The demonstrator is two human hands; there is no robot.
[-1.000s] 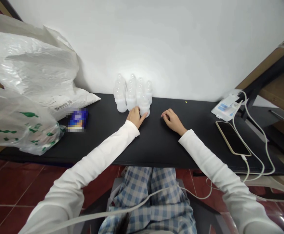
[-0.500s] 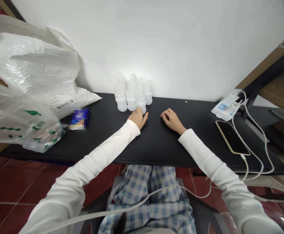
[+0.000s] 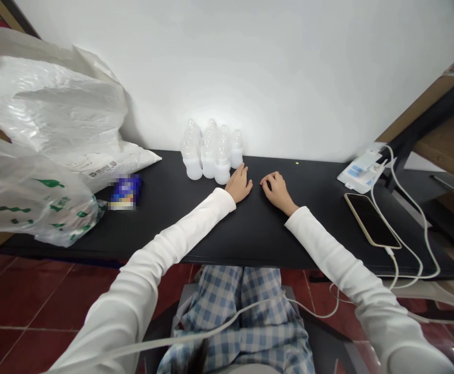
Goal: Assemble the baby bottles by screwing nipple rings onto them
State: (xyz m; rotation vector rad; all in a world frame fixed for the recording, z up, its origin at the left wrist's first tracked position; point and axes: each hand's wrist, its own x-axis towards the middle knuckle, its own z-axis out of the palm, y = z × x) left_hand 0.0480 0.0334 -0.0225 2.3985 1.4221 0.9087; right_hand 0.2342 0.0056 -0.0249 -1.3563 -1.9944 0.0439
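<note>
Several small baby-bottle-shaped containers (image 3: pixel 208 158), with white lower parts and clear knobbed tops, stand upright in a tight cluster against the wall. Just right of the front ones, my left hand (image 3: pixel 239 184) lies over the black table with its fingers apart and nothing visible in them. The container closest to it is the front right one (image 3: pixel 223 169); I cannot tell whether they touch. Across a small gap, my right hand (image 3: pixel 277 191) rests on the table with its fingers curled in loosely, and no object shows in it.
White plastic bags (image 3: pixel 55 109) fill the left side, beside a blurred blue packet (image 3: pixel 125 191). To the right lie a phone (image 3: pixel 372 221) with a charging cable (image 3: pixel 417 265) and a white-and-blue package (image 3: pixel 361 171). The black table (image 3: pixel 250 228) ends near the lap.
My left hand has moved to the right, away from the front of the front right container, and its fingers are spread. My right hand has barely moved.
</note>
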